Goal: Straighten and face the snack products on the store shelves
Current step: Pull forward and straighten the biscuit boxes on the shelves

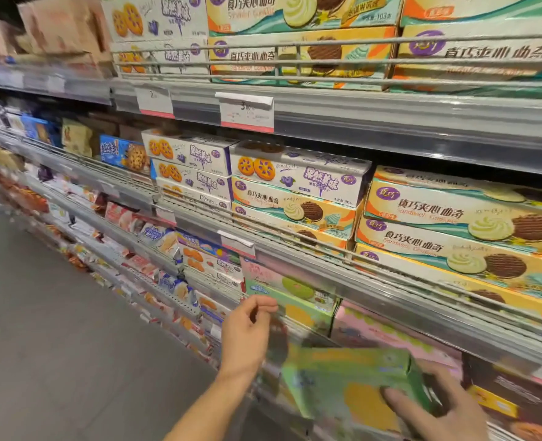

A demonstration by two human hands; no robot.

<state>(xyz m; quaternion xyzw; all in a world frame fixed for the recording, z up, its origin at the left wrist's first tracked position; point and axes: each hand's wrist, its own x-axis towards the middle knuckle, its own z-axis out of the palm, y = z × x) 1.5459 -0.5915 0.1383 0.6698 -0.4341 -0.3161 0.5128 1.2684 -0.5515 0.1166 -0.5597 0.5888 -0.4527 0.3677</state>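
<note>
Head view | right hand (444, 405) grips blurred flat green carton (352, 377) | left hand (247, 335) loosely curled, holding nothing

Shop aisle: price-tagged shelves (358, 122) of, seemingly, biscuit boxes (298, 179).

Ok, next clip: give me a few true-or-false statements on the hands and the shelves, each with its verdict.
1. The right hand holds a green box. True.
2. The left hand grips that same green box. False: it is raised beside the shelf, fingers loosely curled, holding nothing.
3. On the shelf above, a white blueberry-cookie box lies on top of the sandwich-cookie boxes. True.
4. The white price tag hangs from the lowest shelf rail. False: it hangs from the upper shelf's rail.
</note>
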